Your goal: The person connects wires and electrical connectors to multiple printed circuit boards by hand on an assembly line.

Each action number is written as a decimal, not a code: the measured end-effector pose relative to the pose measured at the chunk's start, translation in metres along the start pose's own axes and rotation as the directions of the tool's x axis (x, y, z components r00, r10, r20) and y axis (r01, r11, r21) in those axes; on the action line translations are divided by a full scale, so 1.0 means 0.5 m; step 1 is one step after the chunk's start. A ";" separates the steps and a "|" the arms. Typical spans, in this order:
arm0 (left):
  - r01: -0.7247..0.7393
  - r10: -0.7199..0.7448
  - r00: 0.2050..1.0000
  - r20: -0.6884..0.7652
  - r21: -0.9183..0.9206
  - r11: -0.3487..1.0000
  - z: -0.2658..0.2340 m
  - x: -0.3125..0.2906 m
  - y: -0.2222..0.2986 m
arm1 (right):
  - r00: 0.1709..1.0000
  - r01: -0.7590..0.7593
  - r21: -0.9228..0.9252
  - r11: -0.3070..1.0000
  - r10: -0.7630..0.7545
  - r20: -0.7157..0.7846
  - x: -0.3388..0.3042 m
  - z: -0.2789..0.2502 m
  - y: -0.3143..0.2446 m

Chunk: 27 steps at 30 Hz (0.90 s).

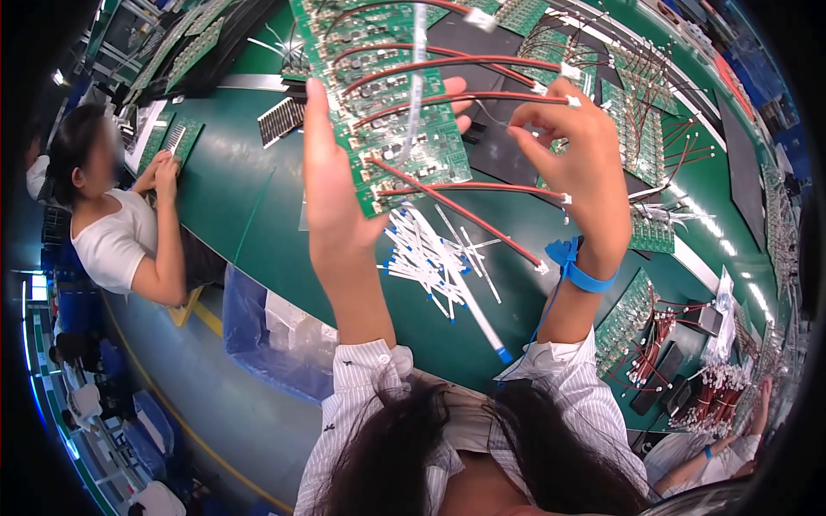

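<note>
My left hand [331, 193] is closed around a green circuit board panel [443, 159], thumb along its left edge and fingertips showing past its right edge. Several red-and-black wire leads with white connectors [566, 199] run from the panel to the right, and a clear strip [416, 77] lies lengthwise over it. My right hand [585, 150], with a blue wrist strap [588, 273], is raised beside the connector ends. Its thumb and index finger meet in a pinch next to a thin pale line; what they hold is too small to make out.
White flat cables with blue ends [430, 258] lie piled on the green table [232, 193] below the panel. More wired boards [632, 129] rest on black mats to the right, near bundled leads [718, 396]. A co-worker [129, 215] sits at left handling a board.
</note>
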<state>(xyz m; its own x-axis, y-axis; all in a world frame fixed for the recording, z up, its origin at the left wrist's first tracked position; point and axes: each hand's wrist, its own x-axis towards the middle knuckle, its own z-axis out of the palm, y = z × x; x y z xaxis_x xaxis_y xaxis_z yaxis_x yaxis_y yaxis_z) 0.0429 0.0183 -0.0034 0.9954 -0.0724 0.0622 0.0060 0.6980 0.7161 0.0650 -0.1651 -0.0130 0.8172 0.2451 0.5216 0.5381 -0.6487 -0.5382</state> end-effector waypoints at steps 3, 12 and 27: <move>0.047 -0.045 0.991 0.129 -0.010 0.999 -0.021 0.002 0.002 | 0.995 -0.097 0.110 0.989 0.099 -0.010 0.000 -0.013 0.007; -0.050 0.078 0.983 0.163 -0.169 0.984 0.030 -0.039 0.005 | 0.968 0.077 0.859 0.506 0.167 -0.185 -0.006 -0.022 -0.027; -0.189 0.382 0.828 0.411 -0.437 0.879 -0.013 -0.015 -0.005 | 0.940 0.341 0.795 0.502 -0.196 -0.280 0.016 0.050 -0.038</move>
<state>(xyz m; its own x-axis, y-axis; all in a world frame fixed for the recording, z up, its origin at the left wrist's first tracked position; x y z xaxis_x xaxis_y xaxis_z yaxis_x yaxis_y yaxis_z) 0.0360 0.0216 -0.0101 0.7871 -0.0858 0.6108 -0.1412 0.9389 0.3139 0.0665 -0.1328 -0.0154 0.6048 0.1557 0.7810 0.7132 0.3304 -0.6182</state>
